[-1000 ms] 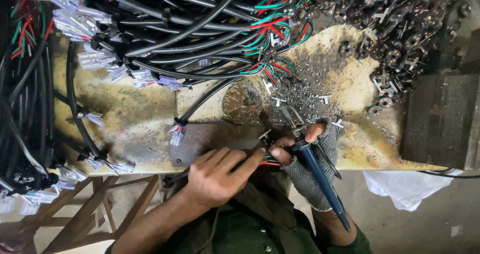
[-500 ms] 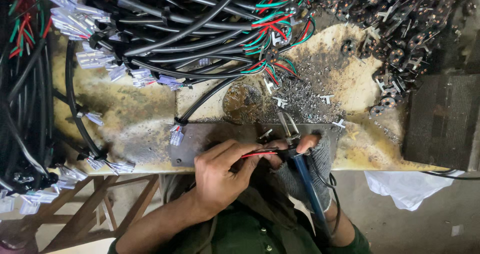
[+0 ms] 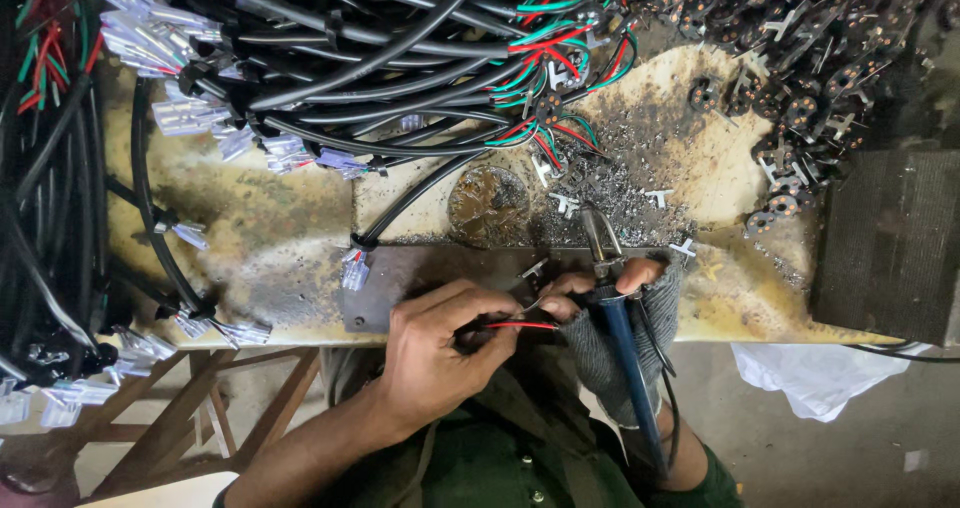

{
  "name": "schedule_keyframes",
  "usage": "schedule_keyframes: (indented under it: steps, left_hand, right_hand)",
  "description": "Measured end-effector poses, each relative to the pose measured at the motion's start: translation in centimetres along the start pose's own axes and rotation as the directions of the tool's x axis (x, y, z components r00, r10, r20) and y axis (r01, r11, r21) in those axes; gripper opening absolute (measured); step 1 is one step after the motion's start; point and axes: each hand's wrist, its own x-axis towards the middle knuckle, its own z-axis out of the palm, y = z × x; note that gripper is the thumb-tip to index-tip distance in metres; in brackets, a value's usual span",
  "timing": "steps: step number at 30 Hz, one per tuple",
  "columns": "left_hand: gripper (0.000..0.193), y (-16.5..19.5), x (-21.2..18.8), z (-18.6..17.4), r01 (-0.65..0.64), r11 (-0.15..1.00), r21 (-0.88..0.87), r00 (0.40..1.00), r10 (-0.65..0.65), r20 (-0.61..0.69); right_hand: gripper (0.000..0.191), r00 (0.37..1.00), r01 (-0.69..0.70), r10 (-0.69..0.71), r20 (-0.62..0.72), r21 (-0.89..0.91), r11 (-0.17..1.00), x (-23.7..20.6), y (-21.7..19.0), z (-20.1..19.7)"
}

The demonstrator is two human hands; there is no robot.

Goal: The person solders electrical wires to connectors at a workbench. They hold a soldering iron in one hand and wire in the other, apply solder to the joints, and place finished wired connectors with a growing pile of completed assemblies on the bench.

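stained workbench (image 3: 250,238): left hand (image 3: 440,353) has shifted right, pinching red wire (image 3: 520,325) at lower centre; gloved right hand (image 3: 625,318) grips blue-handled soldering iron (image 3: 625,353). black cable bundle (image 3: 330,58) crowds upper left.

stained workbench (image 3: 250,228): black cables (image 3: 330,58), metal plate (image 3: 430,273), solder scraps (image 3: 620,158).

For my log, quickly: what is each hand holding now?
Left hand: closed on a red wire.
Right hand: closed on a blue-handled soldering iron.

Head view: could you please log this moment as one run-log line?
left hand: pinching red wire | right hand: gripping blue-handled soldering iron | surface: metal plate
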Motion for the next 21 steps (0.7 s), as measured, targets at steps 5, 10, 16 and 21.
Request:
schedule_keyframes:
  steps: [5,10,16,21]
  left_hand:
    - [0.017,-0.1,0.2,-0.1,-0.132,0.971,0.201,0.982,0.156,-0.105]
    - [0.018,-0.4,1.1,-1.2,0.024,0.878,0.477,0.974,0.087,-0.209]
    - [0.013,-1.1,2.1,-1.5,0.083,0.851,0.519,0.957,0.078,-0.280]
    - [0.014,-1.3,2.3,-1.4,0.089,0.856,0.509,0.958,0.067,-0.280]
  right_hand:
    - [0.055,0.989,0.061,0.024,0.148,-0.543,0.838,0.6,-0.1,-0.2]
    - [0.055,1.000,-0.022,0.026,0.012,-0.236,0.972,0.2,-0.3,0.4]
    - [0.047,0.985,0.173,-0.167,0.052,-0.454,0.874,-0.2,1.4,0.0]
    - [0.041,0.996,-0.079,0.085,0.019,-0.238,0.968,-1.0,3.5,0.0]
